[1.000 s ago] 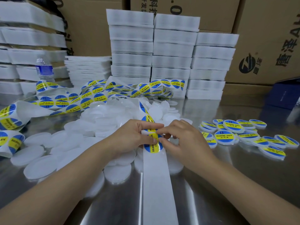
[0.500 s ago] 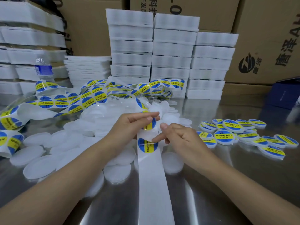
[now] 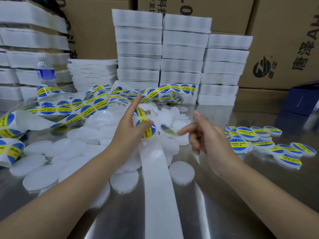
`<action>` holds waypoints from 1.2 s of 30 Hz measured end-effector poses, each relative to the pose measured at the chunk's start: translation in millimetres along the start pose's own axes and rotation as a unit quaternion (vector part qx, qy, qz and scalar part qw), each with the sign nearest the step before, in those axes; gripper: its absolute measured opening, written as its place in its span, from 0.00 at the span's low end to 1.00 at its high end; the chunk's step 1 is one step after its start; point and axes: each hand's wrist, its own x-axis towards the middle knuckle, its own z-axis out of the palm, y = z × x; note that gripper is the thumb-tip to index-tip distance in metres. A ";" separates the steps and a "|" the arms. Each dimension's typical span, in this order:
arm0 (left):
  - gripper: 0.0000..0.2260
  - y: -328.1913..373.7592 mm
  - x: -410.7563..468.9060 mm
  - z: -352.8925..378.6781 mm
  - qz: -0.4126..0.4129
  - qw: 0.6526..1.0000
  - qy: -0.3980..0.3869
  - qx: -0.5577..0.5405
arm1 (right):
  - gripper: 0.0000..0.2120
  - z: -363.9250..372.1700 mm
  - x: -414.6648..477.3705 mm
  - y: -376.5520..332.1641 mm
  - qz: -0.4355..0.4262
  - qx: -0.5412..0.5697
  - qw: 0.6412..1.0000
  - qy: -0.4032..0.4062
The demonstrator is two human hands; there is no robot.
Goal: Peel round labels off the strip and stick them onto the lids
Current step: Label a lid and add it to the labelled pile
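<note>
Over the lids [image 3: 181,171], my left hand [image 3: 127,128] pinches the strip [image 3: 155,169] taut for peeling; right hand [image 3: 210,144], apart on the right, thumb raised, carries a blurred peeled label [image 3: 168,131] on its forefinger tip.

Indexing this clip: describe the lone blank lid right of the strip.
Find the white strip running down the steel table. Right of it, nearest the camera, lies one blank lid. Other blank lids sit left or farther back; labelled lids lie farther right.
</note>
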 end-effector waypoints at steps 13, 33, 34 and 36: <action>0.40 3.4 -2.1 -2.1 0.025 0.990 0.020 0.141 | 0.48 -4.7 -7.8 16.9 -0.002 -0.465 0.868 -0.174; 0.15 4.0 -3.7 1.7 -0.082 0.995 -0.049 0.042 | 0.51 -4.2 -2.4 16.6 -0.144 -0.374 0.916 -0.006; 0.14 3.1 -3.1 2.0 -0.079 0.995 -0.045 0.043 | 0.51 -3.4 -2.5 16.4 -0.150 -0.373 0.916 -0.002; 0.15 1.4 -1.7 1.6 -0.073 0.996 -0.034 0.043 | 0.50 -1.9 -3.0 16.3 -0.156 -0.377 0.913 0.002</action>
